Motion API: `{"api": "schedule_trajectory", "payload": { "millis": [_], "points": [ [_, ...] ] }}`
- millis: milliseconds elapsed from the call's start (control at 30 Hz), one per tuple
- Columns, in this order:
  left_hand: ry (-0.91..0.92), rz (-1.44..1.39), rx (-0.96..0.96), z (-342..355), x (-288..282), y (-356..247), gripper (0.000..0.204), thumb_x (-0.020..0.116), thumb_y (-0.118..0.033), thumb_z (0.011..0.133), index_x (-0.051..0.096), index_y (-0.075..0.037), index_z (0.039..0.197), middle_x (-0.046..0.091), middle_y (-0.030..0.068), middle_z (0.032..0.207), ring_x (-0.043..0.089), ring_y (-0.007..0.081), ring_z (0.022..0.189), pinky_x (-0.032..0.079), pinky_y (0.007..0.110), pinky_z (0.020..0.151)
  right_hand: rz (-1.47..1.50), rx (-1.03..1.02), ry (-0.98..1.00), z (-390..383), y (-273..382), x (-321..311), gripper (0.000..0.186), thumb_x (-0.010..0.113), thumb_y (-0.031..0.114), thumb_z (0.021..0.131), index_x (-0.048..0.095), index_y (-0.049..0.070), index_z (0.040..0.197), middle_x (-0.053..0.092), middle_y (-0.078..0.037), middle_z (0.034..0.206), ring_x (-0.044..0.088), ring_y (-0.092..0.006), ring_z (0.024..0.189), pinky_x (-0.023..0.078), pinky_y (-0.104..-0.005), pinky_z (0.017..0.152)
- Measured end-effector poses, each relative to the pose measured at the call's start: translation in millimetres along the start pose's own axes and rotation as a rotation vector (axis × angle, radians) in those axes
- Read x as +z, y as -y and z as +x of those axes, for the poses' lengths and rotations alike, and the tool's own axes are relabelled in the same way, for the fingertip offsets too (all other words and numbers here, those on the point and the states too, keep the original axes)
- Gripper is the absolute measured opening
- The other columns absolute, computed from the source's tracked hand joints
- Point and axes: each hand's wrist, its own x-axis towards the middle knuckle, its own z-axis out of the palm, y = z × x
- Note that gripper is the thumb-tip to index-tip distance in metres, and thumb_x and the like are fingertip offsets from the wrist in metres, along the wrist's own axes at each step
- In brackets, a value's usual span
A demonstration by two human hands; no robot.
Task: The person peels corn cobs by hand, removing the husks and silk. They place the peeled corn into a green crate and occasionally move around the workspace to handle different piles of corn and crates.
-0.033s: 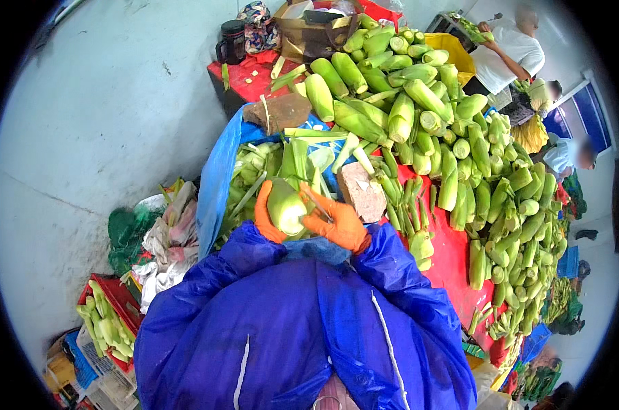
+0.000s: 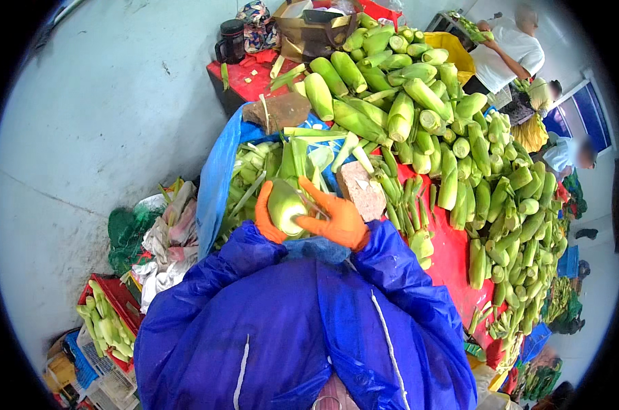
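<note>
In my orange-gloved left hand (image 2: pixel 265 213), an ear of corn (image 2: pixel 284 206) in pale green husk is gripped along its left side, its pale cut end toward me. My right hand (image 2: pixel 335 217), gloved in orange too, is curled at the ear's right side with the thumb against the cut end. A thin grey tool like a small knife (image 2: pixel 312 206) lies within its fingers, mostly hidden. Beneath and beyond the hands, loose husks (image 2: pixel 249 164) fill a blue plastic sheet (image 2: pixel 214 188). A reddish stone block (image 2: pixel 362 191) sits just right of my right hand.
A large heap of husked corn (image 2: pixel 425 96) covers the red table (image 2: pixel 453 263) to the right and far side. Another brick-like block (image 2: pixel 277 113), a dark mug (image 2: pixel 232 42) and a bag (image 2: pixel 313 37) stand far off. A red crate (image 2: pixel 115 307) is lower left. Other people work at upper right.
My right hand has shifted slightly, its fingers spreading a little and the thumb now reaching onto the cut end. The left hand and the ear have hardly moved.
</note>
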Motion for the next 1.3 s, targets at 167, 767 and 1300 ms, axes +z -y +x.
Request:
{"api": "schedule_trajectory", "payload": {
  "millis": [167, 767, 1300],
  "points": [
    [0.098, -0.080, -0.105, -11.8, 28.7, 19.4, 0.076, 0.052, -0.056, 0.086, 0.043, 0.002, 0.134, 0.046, 0.0243, 0.135, 0.048, 0.0372, 0.123, 0.036, 0.049, 0.106, -0.009, -0.200, -0.009, 13.3, -12.0, 12.6, 0.049, 0.067, 0.036, 0.084, 0.060, 0.011, 0.125, 0.066, -0.013, 0.088, 0.065, -0.0315, 0.077, 0.051, -0.0363, 0.067],
    [-0.052, 0.379, -0.212, -80.0, 12.1, -27.8, 0.074, 0.041, -0.060, 0.092, 0.037, -0.004, 0.140, 0.055, 0.0250, 0.124, 0.064, 0.0348, 0.097, 0.056, 0.043, 0.080, 0.588, 0.416, -0.382, 39.9, -59.9, 27.5, 0.038, 0.062, 0.038, 0.090, 0.062, 0.003, 0.077, 0.057, -0.004, 0.059, 0.048, -0.0117, 0.045, 0.038, -0.0269, 0.042],
    [-0.241, 0.937, 0.091, -51.9, 51.2, -4.8, 0.070, 0.041, -0.067, 0.089, 0.052, -0.007, 0.124, 0.065, 0.0097, 0.100, 0.065, 0.0198, 0.081, 0.055, 0.032, 0.069, 0.718, 0.514, 0.053, 14.6, -18.2, 51.2, 0.036, 0.074, 0.035, 0.080, 0.068, 0.000, 0.088, 0.061, -0.006, 0.062, 0.051, -0.0119, 0.043, 0.041, -0.0253, 0.041]
  ]
}}
